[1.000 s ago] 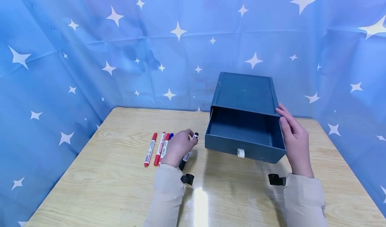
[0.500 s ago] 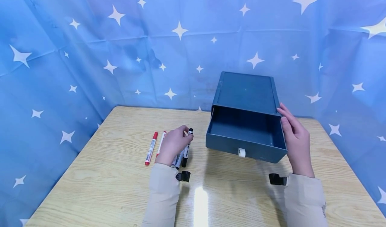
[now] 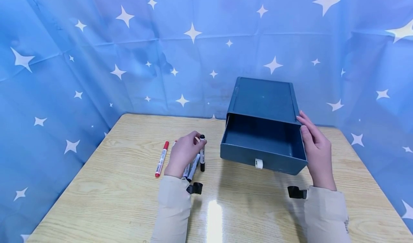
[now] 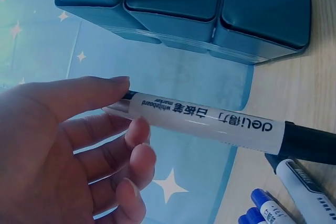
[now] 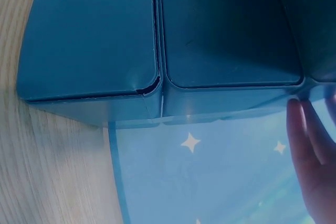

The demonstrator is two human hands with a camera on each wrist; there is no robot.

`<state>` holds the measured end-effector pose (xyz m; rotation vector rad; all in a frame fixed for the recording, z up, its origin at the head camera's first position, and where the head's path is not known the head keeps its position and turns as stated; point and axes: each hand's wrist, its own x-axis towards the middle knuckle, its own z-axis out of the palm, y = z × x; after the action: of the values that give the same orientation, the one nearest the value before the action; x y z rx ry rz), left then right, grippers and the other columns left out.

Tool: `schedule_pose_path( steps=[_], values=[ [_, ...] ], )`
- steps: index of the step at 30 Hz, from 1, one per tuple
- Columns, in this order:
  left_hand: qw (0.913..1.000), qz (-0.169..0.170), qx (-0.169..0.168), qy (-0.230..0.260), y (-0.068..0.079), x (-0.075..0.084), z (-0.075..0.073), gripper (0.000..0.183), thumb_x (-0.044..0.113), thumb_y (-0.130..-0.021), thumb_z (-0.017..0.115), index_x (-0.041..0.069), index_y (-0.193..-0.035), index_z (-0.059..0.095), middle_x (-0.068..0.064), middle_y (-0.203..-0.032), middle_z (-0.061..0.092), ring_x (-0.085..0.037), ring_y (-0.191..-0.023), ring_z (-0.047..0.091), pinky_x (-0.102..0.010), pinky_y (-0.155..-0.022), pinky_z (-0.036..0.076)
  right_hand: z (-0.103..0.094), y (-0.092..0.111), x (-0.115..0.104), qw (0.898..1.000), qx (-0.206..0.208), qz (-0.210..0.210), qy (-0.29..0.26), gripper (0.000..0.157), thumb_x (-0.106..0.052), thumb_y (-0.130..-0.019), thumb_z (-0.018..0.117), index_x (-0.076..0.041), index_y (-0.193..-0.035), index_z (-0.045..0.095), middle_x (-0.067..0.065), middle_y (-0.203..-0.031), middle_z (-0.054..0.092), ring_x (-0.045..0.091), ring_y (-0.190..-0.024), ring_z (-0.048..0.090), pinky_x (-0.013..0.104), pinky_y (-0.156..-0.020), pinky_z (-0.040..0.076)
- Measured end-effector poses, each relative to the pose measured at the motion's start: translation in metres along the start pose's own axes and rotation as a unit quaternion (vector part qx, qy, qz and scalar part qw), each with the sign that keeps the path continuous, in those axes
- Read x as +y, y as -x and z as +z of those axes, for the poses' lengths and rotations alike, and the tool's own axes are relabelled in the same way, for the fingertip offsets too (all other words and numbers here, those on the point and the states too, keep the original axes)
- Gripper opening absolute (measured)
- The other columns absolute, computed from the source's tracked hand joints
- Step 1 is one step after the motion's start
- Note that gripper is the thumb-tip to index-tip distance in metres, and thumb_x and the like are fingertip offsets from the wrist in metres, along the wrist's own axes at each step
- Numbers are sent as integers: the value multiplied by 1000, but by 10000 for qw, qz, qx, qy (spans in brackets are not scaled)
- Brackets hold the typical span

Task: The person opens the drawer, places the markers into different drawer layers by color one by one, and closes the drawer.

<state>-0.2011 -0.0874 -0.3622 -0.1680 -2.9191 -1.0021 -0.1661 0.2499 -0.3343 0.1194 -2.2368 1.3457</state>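
Observation:
My left hand point(image 3: 184, 152) pinches a black whiteboard marker point(image 3: 202, 156) near one end, between thumb and fingertips. In the left wrist view the marker point(image 4: 202, 123) shows its white printed barrel, with the black far end above other markers. My right hand point(image 3: 317, 155) rests against the right side of a blue drawer cabinet point(image 3: 262, 98), fingers extended along it. The cabinet's top drawer point(image 3: 238, 153) is pulled out, its inside bare, with a white tab point(image 3: 259, 163) on the front. In the right wrist view, the right fingers point(image 5: 297, 121) lie at the cabinet's side.
A red marker point(image 3: 162, 159) lies left of the left hand on the wooden table point(image 3: 106, 185). Under the hand lie more markers, partly hidden, among them a black one point(image 3: 193, 167) and blue-capped ones point(image 4: 269, 207). A blue star-patterned curtain point(image 3: 206, 49) hangs behind.
The left hand has raised the black marker off the table and turned it more upright, shifting slightly left. The right hand and the drawer cabinet keep their places.

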Motion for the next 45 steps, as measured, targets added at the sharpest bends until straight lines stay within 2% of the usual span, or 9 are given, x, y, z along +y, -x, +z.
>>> schedule_pose_path(
  steps=[7,20,27,32,37,45],
  values=[
    [9999,41,106,-72,2,5,-5,30,37,-87,55,16,-108,59,5,-77,57,-12,-56,49,-27,-50,39,0,2,-9,10000,-15,0,-44,34,-26,-95,42,-22,-128,50,-9,-137,38,6,-127,30,14,-95,30],
    [9983,251,515,-53,8,13,-15,24,37,-87,53,20,-103,57,8,-77,56,-11,-59,50,-27,-53,40,0,3,-10,10000,-18,40,-20,34,-25,-95,41,-21,-128,49,-9,-137,38,6,-127,30,14,-95,29],
    [9948,578,816,177,10,17,-20,21,33,-86,55,19,-101,56,9,-78,58,-10,-61,51,-26,-55,41,0,3,-8,10000,-3,42,19,34,-26,-95,41,-22,-128,50,-9,-137,38,6,-127,30,14,-95,30],
    [9895,870,1103,337,13,20,-25,16,32,-86,55,21,-98,55,10,-80,58,-8,-62,51,-25,-56,41,0,-1,6,9999,-13,88,72,34,-27,-95,41,-26,-128,49,-11,-137,37,5,-127,30,15,-95,30],
    [9807,1172,1486,495,16,24,-31,17,32,-86,55,21,-100,56,10,-81,57,-6,-65,51,-24,-56,42,0,-3,15,9999,-38,75,96,34,-28,-95,41,-26,-129,49,-11,-137,37,5,-127,29,15,-95,30],
    [9632,1535,2068,766,22,31,-39,22,34,-87,53,19,-103,57,11,-82,57,-5,-70,53,-23,-56,42,0,2,-4,10000,-28,38,14,35,-26,-95,41,-22,-129,49,-9,-138,37,5,-127,29,15,-96,29]
  ],
)
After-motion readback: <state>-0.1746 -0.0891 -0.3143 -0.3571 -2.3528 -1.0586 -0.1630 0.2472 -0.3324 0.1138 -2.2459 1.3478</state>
